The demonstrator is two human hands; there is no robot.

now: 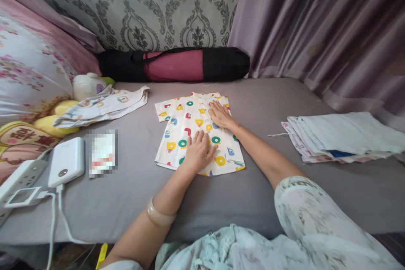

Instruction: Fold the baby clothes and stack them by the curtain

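The left hand (pixel 198 149) is laid palm-down, fingers spread, on the lower middle of a short-sleeved letter-print shirt (pixel 196 120), and the right hand (pixel 220 116) is rested likewise near its collar (pixel 205 94); nothing's pinched, as far as can be seen. The shirt is laid flat on a gray sheet (pixel 126 206). Looks light, soft and easily creased, so probably best gripped by collar and hem (pixel 225 171). Folded fabrics (pixel 341 133) are stacked off right.

The shirt (pixel 193 118) is matt cloth, lightly creased; the cover (pixel 133 202) is smooth, matt cloth. The power bank (pixel 67 158) looks smooth plastic, the bangle (pixel 160 216) glossy.
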